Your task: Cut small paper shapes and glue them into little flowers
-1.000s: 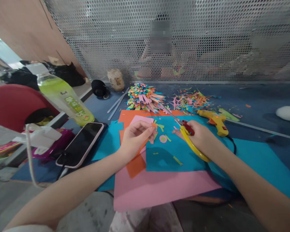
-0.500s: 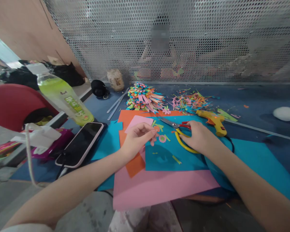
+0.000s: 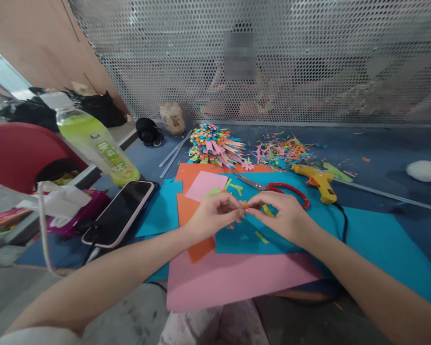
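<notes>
My left hand [image 3: 213,214] and my right hand [image 3: 285,215] meet over the blue paper sheet [image 3: 251,235], fingertips pinched together on a small orange paper piece [image 3: 245,205]. The scissors [image 3: 276,187], with red and yellow handles, lie on the blue sheet just behind my right hand, untouched. A pink sheet [image 3: 233,278] and an orange sheet [image 3: 197,215] lie under the blue one. A pile of coloured paper strips [image 3: 213,146] sits further back.
A yellow glue gun [image 3: 316,179] lies right of the scissors with its cord trailing forward. A phone [image 3: 120,211] and a green drink bottle [image 3: 93,143] are at the left. Paper scraps [image 3: 283,151] litter the back. A perforated metal screen [image 3: 258,57] closes off the far side.
My right hand laid the scissors down on the blue sheet and moved left to join my left hand. Both hands now pinch the small orange piece.
</notes>
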Demonstrator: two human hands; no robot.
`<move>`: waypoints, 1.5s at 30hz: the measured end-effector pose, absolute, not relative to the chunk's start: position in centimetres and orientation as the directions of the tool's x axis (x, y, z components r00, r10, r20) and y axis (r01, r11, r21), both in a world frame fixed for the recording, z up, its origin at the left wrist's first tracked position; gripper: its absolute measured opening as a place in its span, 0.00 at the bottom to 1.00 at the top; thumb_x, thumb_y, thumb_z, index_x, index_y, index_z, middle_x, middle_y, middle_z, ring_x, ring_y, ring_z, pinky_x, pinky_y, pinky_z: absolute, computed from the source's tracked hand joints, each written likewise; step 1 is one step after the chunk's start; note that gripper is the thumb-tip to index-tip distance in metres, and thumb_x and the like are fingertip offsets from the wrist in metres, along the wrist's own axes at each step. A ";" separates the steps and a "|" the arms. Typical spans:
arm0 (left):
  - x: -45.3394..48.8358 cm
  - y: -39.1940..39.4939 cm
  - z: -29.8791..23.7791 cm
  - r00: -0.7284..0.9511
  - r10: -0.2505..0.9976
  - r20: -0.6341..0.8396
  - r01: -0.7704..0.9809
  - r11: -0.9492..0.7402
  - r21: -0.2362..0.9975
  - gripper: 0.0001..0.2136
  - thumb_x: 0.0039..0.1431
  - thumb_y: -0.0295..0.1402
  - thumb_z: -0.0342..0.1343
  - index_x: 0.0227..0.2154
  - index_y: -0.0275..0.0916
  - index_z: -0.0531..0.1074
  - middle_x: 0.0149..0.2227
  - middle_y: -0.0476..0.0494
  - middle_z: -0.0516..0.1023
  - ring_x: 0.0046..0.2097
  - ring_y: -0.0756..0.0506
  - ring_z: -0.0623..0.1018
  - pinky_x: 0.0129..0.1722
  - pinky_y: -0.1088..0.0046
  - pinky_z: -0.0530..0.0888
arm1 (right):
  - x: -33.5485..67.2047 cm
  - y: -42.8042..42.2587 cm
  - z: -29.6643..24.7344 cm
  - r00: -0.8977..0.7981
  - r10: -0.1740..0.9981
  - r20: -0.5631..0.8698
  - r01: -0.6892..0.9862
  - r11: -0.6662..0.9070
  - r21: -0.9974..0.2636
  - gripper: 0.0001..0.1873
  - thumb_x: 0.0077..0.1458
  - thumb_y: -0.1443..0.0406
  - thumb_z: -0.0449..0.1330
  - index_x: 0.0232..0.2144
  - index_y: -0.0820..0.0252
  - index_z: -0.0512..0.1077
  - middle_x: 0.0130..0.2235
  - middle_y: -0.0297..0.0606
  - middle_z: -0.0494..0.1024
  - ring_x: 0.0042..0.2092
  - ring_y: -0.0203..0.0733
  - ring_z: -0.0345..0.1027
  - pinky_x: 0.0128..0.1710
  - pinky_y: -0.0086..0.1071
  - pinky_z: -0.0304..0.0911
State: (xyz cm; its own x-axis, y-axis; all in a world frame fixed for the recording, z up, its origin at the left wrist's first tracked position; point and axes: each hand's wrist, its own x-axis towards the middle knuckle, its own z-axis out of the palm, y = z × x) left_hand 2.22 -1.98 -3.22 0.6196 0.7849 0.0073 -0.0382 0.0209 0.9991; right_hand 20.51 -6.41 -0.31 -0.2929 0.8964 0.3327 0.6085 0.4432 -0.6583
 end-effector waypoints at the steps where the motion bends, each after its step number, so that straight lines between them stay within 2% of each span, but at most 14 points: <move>1: 2.2 -2.0 -3.3 0.628 0.778 0.005 -0.030 0.018 0.999 0.08 0.50 0.33 0.59 0.27 0.34 0.69 0.23 0.48 0.73 0.23 0.54 0.72 0.21 0.80 0.70 | 20.5 -6.4 -0.4 -0.302 0.891 0.339 0.606 0.454 -0.653 0.07 0.53 0.64 0.56 0.29 0.60 0.73 0.30 0.35 0.77 0.32 0.37 0.70 0.34 0.29 0.62; 8: 2.1 -1.9 -3.4 0.636 0.772 0.024 -0.010 -0.024 1.000 0.08 0.53 0.35 0.55 0.29 0.34 0.68 0.27 0.44 0.74 0.26 0.52 0.73 0.22 0.78 0.71 | 21.0 -6.3 0.0 -0.298 0.886 0.356 0.642 0.462 -0.612 0.07 0.54 0.66 0.54 0.28 0.60 0.71 0.29 0.35 0.75 0.31 0.36 0.67 0.34 0.29 0.61; 10: 2.0 -1.7 -3.2 0.627 0.776 0.060 0.035 -0.106 0.994 0.07 0.54 0.34 0.54 0.29 0.34 0.68 0.28 0.43 0.74 0.27 0.51 0.74 0.22 0.77 0.70 | 21.3 -6.2 0.2 -0.283 0.897 0.339 0.678 0.437 -0.591 0.07 0.55 0.67 0.53 0.28 0.61 0.71 0.29 0.36 0.75 0.32 0.36 0.68 0.34 0.29 0.61; 12: 1.6 -1.4 -2.9 0.641 0.756 0.135 0.130 -0.280 0.951 0.05 0.54 0.31 0.53 0.28 0.35 0.70 0.28 0.44 0.75 0.28 0.50 0.74 0.25 0.77 0.70 | 21.7 -6.1 0.3 -0.300 0.896 0.329 0.714 0.439 -0.546 0.08 0.55 0.68 0.53 0.29 0.61 0.71 0.30 0.36 0.75 0.32 0.36 0.67 0.35 0.29 0.60; 17: 0.8 -1.2 -2.5 0.814 0.534 0.229 0.279 -0.705 0.652 0.04 0.55 0.28 0.51 0.29 0.38 0.71 0.28 0.47 0.76 0.31 0.50 0.73 0.32 0.74 0.67 | 22.0 -5.7 -0.4 -0.514 0.810 0.284 0.699 0.587 -0.409 0.06 0.54 0.66 0.56 0.28 0.60 0.72 0.28 0.34 0.74 0.33 0.37 0.66 0.37 0.31 0.56; 20: 0.8 -1.0 -2.7 0.854 0.461 0.241 0.330 -0.838 0.435 0.04 0.55 0.30 0.52 0.29 0.38 0.71 0.28 0.47 0.74 0.36 0.48 0.72 0.39 0.70 0.64 | 21.8 -5.4 -1.2 -0.552 0.804 0.220 0.715 0.592 -0.372 0.05 0.54 0.64 0.58 0.28 0.58 0.72 0.30 0.33 0.75 0.35 0.38 0.67 0.38 0.33 0.55; 23: 0.8 -0.7 -2.7 0.842 0.503 0.197 0.410 -0.833 0.372 0.05 0.55 0.34 0.53 0.28 0.38 0.70 0.29 0.48 0.74 0.38 0.47 0.72 0.41 0.68 0.61 | 21.7 -5.3 -1.8 -0.536 0.821 0.196 0.737 0.568 -0.366 0.04 0.53 0.64 0.59 0.30 0.58 0.73 0.31 0.33 0.75 0.37 0.40 0.67 0.39 0.34 0.54; 27: 0.7 -0.4 -2.4 0.783 0.583 0.216 0.478 -0.786 0.392 0.08 0.52 0.38 0.56 0.29 0.38 0.68 0.31 0.48 0.74 0.38 0.46 0.72 0.41 0.68 0.62 | 21.7 -5.1 -2.0 -0.511 0.838 0.193 0.759 0.545 -0.357 0.06 0.53 0.64 0.59 0.35 0.58 0.72 0.32 0.34 0.76 0.39 0.42 0.67 0.40 0.35 0.55; 31: 0.2 0.2 -2.3 0.672 0.660 0.335 0.528 -0.745 0.407 0.04 0.52 0.31 0.54 0.32 0.39 0.66 0.33 0.49 0.75 0.40 0.47 0.73 0.43 0.68 0.63 | 21.9 -5.0 -1.7 -0.483 0.852 0.203 0.765 0.523 -0.376 0.07 0.53 0.67 0.58 0.37 0.59 0.71 0.33 0.34 0.76 0.40 0.42 0.67 0.41 0.35 0.56; 34: -0.2 0.9 -2.4 0.582 0.727 0.365 0.607 -0.687 0.400 0.10 0.51 0.29 0.54 0.38 0.39 0.65 0.40 0.46 0.75 0.44 0.45 0.73 0.46 0.66 0.63 | 22.2 -4.9 -1.6 -0.441 0.864 0.242 0.772 0.502 -0.389 0.06 0.53 0.68 0.57 0.36 0.60 0.71 0.34 0.36 0.75 0.40 0.40 0.68 0.41 0.33 0.57; 37: -0.3 1.5 -2.7 0.593 0.748 0.298 0.611 -0.659 0.439 0.19 0.51 0.33 0.55 0.47 0.40 0.62 0.46 0.45 0.74 0.48 0.44 0.73 0.46 0.66 0.67 | 22.3 -4.7 -1.7 -0.427 0.868 0.253 0.782 0.495 -0.378 0.05 0.53 0.67 0.58 0.35 0.60 0.70 0.34 0.36 0.75 0.38 0.40 0.68 0.39 0.33 0.58; 40: -0.2 1.8 -2.9 0.613 0.755 0.232 0.609 -0.639 0.471 0.22 0.52 0.32 0.55 0.51 0.40 0.59 0.44 0.47 0.77 0.48 0.44 0.73 0.45 0.66 0.69 | 22.4 -4.4 -1.8 -0.428 0.868 0.252 0.781 0.495 -0.380 0.04 0.54 0.67 0.58 0.34 0.60 0.70 0.33 0.36 0.75 0.37 0.39 0.68 0.38 0.32 0.59; 45: 0.1 1.6 -2.9 0.585 0.770 0.253 0.588 -0.618 0.522 0.18 0.52 0.28 0.55 0.47 0.41 0.63 0.38 0.49 0.79 0.43 0.47 0.75 0.42 0.70 0.71 | 22.4 -4.2 -1.7 -0.420 0.867 0.269 0.777 0.496 -0.388 0.04 0.53 0.68 0.58 0.34 0.61 0.71 0.33 0.37 0.75 0.36 0.39 0.68 0.37 0.32 0.60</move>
